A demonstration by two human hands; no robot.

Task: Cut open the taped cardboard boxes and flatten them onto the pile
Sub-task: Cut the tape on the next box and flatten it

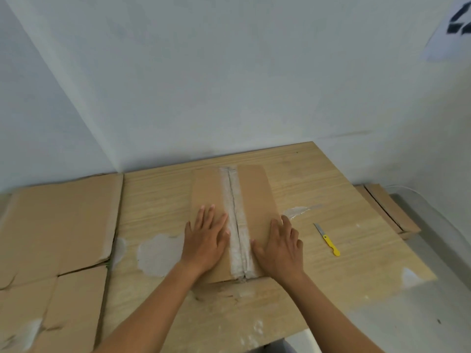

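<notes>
Cardboard box (257, 189) bears left hand (206, 240) and right hand (280, 247), both spread flat; print on wall sheet (451, 29) unreadable.

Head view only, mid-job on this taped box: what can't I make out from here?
All in the head view.
Tape seam: a dark line runs along it, but blur hides whether it is cut right through.
Cardboard box: its sides are hidden beneath its own top; left hand and right hand cover part of it.
Flattened cardboard pile: cut off by left and bottom edges.
Wall sheet: black print cut off at the right edge.
</notes>
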